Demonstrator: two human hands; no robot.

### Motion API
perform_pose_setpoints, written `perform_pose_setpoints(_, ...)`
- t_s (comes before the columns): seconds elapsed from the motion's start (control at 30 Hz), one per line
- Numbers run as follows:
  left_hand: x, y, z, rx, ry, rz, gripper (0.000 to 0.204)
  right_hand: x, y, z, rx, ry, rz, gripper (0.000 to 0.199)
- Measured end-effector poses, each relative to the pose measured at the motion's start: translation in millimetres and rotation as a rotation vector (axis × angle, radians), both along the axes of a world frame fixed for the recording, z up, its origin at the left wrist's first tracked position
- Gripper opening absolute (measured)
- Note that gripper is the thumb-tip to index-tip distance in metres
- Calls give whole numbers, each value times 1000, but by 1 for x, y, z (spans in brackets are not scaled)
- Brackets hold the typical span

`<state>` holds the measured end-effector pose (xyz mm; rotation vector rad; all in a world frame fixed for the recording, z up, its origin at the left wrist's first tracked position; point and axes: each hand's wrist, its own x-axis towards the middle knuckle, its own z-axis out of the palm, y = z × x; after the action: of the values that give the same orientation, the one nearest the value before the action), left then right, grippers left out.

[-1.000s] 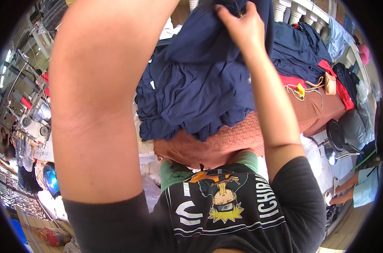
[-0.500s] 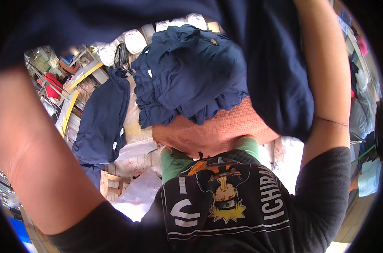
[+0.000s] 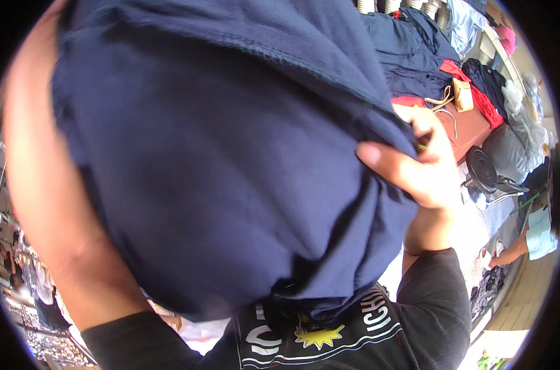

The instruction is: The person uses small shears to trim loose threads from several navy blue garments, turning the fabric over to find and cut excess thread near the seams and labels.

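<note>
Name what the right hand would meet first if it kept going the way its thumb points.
Probably the navy garment itself: the right hand grips its edge with the thumb pointing left into the cloth. Depth behind is hidden.

We see a plain navy blue garment (image 3: 230, 160), our black T-shirt (image 3: 415, 320) with white lettering and a yellow print, and red cloth (image 3: 477, 98) on a brown-orange surface (image 3: 471, 132).

One large navy cloth (image 3: 218, 160) fills most of the frame. One hand (image 3: 422, 166), at centre right, is visible gripping its edge; one bare forearm (image 3: 51, 203) runs down the left side. At upper right lies one heap of dark blue clothes (image 3: 409, 55), one red garment (image 3: 477, 92) and one tan tag (image 3: 462, 94). One black fan (image 3: 482, 171) stands at right. One other person's arm (image 3: 526, 243) shows at the far right.
</note>
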<state>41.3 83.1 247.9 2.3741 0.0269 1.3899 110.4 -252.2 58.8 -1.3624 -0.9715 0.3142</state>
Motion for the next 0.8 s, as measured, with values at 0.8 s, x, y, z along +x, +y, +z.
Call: perform_pose_setpoints(0.8, 31, -149, -202, -806, 239, -1871, 36, 129, 60, -68, -88, 31, -168, 15)
